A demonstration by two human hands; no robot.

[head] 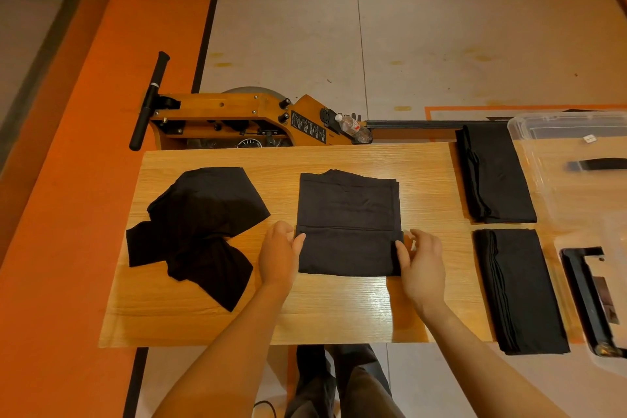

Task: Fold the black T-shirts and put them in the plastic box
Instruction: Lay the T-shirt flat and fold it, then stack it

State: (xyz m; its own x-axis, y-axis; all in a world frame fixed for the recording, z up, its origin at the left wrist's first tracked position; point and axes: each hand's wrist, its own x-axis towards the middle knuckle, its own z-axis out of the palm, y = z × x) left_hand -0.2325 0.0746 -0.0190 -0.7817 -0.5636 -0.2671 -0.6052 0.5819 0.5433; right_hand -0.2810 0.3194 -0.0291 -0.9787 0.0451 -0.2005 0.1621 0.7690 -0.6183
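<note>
On the wooden table (339,312), the left hand (279,254) and right hand (422,263) pinch the folded T-shirt's (347,214) side edges.

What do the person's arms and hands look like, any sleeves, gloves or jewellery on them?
Both forearms are bare up to the frame edge, with no sleeve in view. The left hand and right hand wear no gloves, and no watch, ring or bracelet shows.

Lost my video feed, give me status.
Left hand and right hand pinch folded T-shirt edges. Crumpled shirt waits left. Plastic box far right, path unobstructed.
</note>
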